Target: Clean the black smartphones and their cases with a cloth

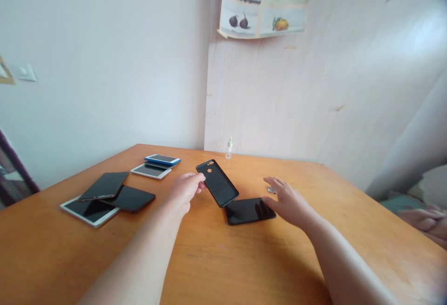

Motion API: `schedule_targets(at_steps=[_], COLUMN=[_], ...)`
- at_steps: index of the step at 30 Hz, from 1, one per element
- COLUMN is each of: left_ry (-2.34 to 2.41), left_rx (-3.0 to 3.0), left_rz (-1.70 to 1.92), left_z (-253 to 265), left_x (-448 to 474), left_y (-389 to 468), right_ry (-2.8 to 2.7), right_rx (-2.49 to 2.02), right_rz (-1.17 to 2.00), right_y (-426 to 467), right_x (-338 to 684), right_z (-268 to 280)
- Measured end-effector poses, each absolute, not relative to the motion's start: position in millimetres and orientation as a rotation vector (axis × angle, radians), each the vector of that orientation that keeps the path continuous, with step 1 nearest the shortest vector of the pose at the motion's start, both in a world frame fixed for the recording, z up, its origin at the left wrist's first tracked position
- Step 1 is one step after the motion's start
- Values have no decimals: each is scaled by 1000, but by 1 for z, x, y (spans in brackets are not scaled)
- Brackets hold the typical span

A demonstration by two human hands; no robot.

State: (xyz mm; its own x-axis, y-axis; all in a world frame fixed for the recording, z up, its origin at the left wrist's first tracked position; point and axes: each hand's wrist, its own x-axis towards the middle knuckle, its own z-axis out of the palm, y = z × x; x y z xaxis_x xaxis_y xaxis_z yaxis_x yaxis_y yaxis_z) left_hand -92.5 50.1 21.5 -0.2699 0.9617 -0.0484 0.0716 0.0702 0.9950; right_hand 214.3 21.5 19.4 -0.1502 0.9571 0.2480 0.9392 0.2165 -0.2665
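Note:
My left hand (186,191) grips a black phone case (220,185) by its left edge, fingers closed on it. The case is tilted above the table, its hollow inside and camera cutouts facing me. Just below its lower corner lies a black tablet (249,211), screen up and glossy. My right hand (286,200) hovers at the tablet's right end with fingers apart; the thumb is at the tablet's upper right corner, and I cannot tell if it touches. A small whitish object (271,190) sits partly hidden behind the right fingers.
On the left, a white tablet (92,213) lies under two dark devices (104,186). Farther back, a blue-edged device (162,159) rests on a white tablet (148,170). A small clear bottle (228,149) stands by the wall. Someone's hand (424,219) shows at the right edge.

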Motion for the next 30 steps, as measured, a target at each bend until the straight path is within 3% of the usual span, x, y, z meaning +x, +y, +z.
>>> schedule_targets(at_steps=[4, 8, 19, 30], left_ry=[1516, 1532, 1578, 1648], left_rx=[1097, 1105, 1134, 1190], left_rz=[1305, 1303, 1336, 1318], left_z=[21, 21, 15, 11], left_x=[-97, -101, -106, -108], left_y=[51, 53, 58, 60], right_ry=[-2406, -2455, -2365, -2234], right_rx=[-1625, -1619, -1765, -1833], right_rz=[432, 540, 129, 136], right_y=[11, 10, 17, 22], right_x=[204, 205, 193, 192], right_z=[16, 17, 11, 4])
